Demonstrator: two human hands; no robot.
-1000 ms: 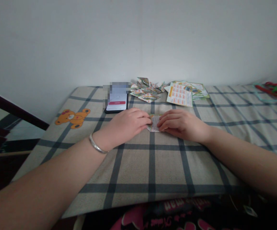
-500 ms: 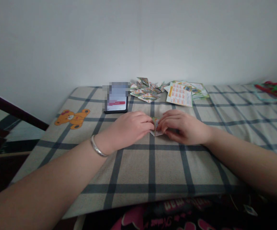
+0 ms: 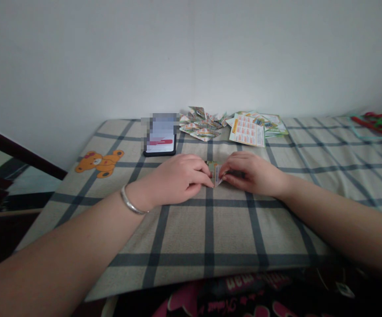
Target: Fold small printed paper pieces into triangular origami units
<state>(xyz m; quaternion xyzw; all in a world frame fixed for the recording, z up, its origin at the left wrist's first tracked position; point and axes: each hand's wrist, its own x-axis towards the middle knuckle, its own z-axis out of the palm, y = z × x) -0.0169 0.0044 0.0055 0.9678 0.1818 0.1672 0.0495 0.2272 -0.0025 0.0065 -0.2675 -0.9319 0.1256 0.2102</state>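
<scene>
Left hand (image 3: 181, 178), half curled, holds the paper (image 3: 216, 171); right hand (image 3: 255, 172) pinches its edge: mid-fold, I'd judge, wanting a firm crease.

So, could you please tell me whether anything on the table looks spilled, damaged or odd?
Nothing appears spilled or damaged. The smartphone looks odd: blocky pixelation covers its upper and left parts, even extending past its edges. The checked tablecloth is slightly rumpled towards the right.
</scene>
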